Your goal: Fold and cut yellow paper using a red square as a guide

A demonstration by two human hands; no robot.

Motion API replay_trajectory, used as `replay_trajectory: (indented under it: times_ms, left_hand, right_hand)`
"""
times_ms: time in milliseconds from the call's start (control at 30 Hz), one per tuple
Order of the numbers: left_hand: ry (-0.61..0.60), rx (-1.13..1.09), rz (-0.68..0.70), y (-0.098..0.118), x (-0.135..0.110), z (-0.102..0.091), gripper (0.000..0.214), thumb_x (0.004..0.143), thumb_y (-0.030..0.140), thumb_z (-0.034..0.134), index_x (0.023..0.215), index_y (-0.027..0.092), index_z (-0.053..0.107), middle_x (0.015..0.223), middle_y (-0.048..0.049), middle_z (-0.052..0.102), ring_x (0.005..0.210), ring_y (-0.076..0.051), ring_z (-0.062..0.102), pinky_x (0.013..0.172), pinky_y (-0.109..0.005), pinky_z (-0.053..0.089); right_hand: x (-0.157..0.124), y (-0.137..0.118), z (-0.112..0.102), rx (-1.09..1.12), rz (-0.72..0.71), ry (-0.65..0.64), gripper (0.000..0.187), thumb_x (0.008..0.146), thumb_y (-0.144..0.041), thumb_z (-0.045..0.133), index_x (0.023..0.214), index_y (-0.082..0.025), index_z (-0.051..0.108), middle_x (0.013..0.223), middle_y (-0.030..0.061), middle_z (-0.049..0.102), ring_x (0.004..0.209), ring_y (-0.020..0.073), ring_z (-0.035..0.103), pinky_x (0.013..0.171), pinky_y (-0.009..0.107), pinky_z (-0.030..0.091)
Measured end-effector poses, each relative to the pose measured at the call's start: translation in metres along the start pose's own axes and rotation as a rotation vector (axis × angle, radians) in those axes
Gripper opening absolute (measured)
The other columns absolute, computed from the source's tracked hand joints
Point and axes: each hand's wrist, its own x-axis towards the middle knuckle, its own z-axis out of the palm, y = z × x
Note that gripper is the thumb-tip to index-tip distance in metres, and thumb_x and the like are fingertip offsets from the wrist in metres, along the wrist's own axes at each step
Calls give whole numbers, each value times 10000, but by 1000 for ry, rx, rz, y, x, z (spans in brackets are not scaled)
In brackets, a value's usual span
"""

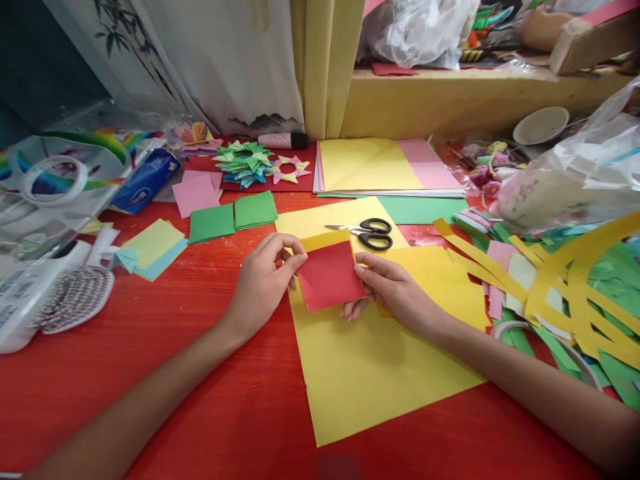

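Observation:
A small red paper square (331, 276) is held between both hands just above a large yellow sheet (370, 367) on the red table. My left hand (263, 283) pinches its left edge and upper corner with thumb and fingers. On the right edge, my right hand (395, 290) grips it, fingers partly under the paper. A yellow square (327, 239) shows right behind the red one, its top edge sticking out. Black-handled scissors (367, 233) lie closed on yellow paper just beyond the hands.
Green squares (233, 217), pink squares (196, 193) and yellow-blue squares (153, 247) lie at the left. Folded paper stars (247, 163) and a paper stack (385, 167) sit at the back. Yellow and green offcuts (570, 293) pile at the right. A hairbrush (75, 297) lies far left.

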Motion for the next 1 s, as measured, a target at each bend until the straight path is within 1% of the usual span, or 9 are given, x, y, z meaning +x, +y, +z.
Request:
replay_trajectory:
  times_ms: [100,300,433,500,633,700,800,867,1000]
  left_hand:
    - [3,6,-9,-1,0,0,65,802,262,500,777,202,502,750,25,511,529,-73,481,506,-211,421]
    - [28,28,6,-4,0,0,68,804,267,505,783,204,515,773,18,536,545,-76,493,531,-215,434]
    - [30,5,-3,-4,0,2,74,801,273,511,785,201,514,773,13,527,547,-74,498,518,-210,444]
    - [39,-50,-17,-5,0,2,96,786,271,531,860,212,514,812,8,517,548,-72,502,500,-208,455]
    - [61,-216,-34,-3,1,4,391,742,246,581,1103,265,435,905,-5,483,631,-96,541,472,-208,479]
    - [25,-274,-62,-2,2,4,444,741,233,582,1148,255,405,849,5,496,622,-99,548,489,-216,485]
    - [-37,-309,-107,0,2,4,428,756,224,568,1156,207,415,739,30,522,540,-79,533,537,-228,478]
    - [-43,-312,-130,-1,1,4,422,760,241,570,1156,187,434,716,32,545,532,-77,531,551,-225,467]
    - [-45,-323,-176,-3,0,6,397,728,284,608,1099,176,521,726,16,574,546,-78,502,457,-189,416]
  right_hand:
    - [0,0,-1,3,5,-10,225,895,-271,405,1068,-167,505,647,13,641,594,151,647,567,278,533]
    - [0,-4,0,-45,15,-9,280,896,-312,403,1109,-163,508,713,30,649,629,142,650,607,271,541]
    - [-1,-7,1,-93,19,-12,303,875,-289,456,1144,-153,488,737,32,652,615,131,649,601,254,545]
    - [-1,-5,1,-95,14,-2,313,870,-273,470,1158,-150,475,728,31,652,605,130,648,592,250,543]
    - [0,-1,0,-50,-32,40,309,878,-284,455,1164,-169,473,741,34,660,598,126,649,597,252,545]
    - [0,0,0,-31,-45,61,304,874,-285,462,1158,-178,478,752,35,663,603,128,651,599,255,547]
    - [1,1,0,-14,-56,81,298,867,-285,475,1145,-181,488,764,37,666,616,132,654,594,254,549]
    - [1,1,1,-8,-66,94,290,863,-285,483,1133,-180,497,753,33,666,614,132,654,589,250,549]
    - [2,2,0,-9,-84,129,282,853,-298,498,1113,-190,513,791,35,666,616,131,654,587,252,552]
